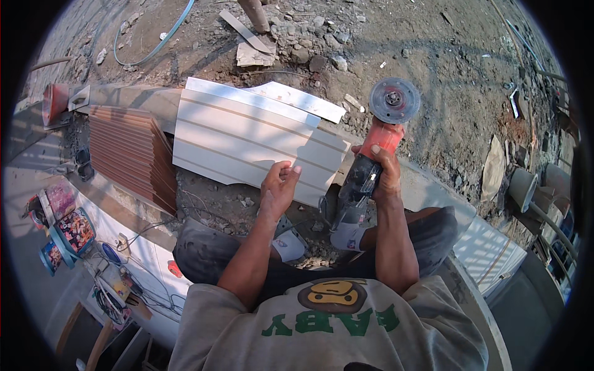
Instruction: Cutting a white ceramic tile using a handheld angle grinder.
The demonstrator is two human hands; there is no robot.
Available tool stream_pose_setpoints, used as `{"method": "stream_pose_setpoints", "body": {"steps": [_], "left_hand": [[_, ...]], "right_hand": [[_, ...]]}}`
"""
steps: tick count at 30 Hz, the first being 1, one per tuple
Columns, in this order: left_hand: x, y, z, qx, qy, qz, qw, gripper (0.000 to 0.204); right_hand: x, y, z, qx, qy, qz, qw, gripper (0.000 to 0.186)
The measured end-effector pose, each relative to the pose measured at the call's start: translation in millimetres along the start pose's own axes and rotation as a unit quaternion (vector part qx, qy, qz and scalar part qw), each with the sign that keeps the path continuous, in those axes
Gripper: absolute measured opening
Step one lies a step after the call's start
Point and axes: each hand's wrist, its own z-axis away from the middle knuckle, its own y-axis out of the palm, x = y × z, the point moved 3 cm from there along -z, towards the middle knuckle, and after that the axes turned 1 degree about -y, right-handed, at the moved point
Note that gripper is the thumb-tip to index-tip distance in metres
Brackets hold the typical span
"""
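Note:
My right hand (387, 170) is wrapped round the red and black body of an angle grinder (359, 176). The grinder points away from me, and its round cutting disc (394, 102) sits at the far end, beyond the board's right edge. My left hand (280, 188) hangs over the near right part of a cream board (247, 139) with brown lines across it. Its fingers are half curled with the thumb apart, and nothing shows in them. Whether that hand touches the board I cannot tell. A white strip (291, 102) lies behind the board's far edge.
Left of the board leans a stack of reddish-brown ridged panels (127, 154). Paint-splashed buckets (74, 232) and tangled cables (111, 297) lie at the lower left. Rubble and soil (309, 43) spread beyond the ledge. A bucket (523, 188) stands at the far right.

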Motion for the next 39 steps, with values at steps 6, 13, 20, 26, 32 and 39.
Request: {"method": "stream_pose_setpoints", "body": {"steps": [6, 13, 20, 26, 32, 39], "left_hand": [[38, -15, -32, -0.234, -0.058, -0.11, 0.964, 0.057], [86, -4, -7, -0.237, -0.289, 0.102, 0.922, 0.071], [119, 9, -27, -0.132, -0.337, 0.343, 0.867, 0.076], [143, 18, -43, -0.143, -0.333, 0.416, 0.834, 0.083], [141, 26, -51, -0.148, -0.311, 0.4, 0.849, 0.081], [147, 25, -49, -0.13, -0.298, 0.37, 0.87, 0.074]], "right_hand": [[-55, -34, -52, -0.079, -0.076, -0.031, 0.993, 0.044], [-72, -46, -59, -0.112, -0.028, -0.054, 0.992, 0.039], [-82, -46, -76, -0.112, -0.021, -0.064, 0.991, 0.037], [-81, -47, -85, -0.106, -0.021, -0.085, 0.99, 0.036], [-85, -52, -93, -0.114, -0.017, -0.071, 0.991, 0.035], [-91, -52, -90, -0.123, -0.02, -0.085, 0.989, 0.036]]}}
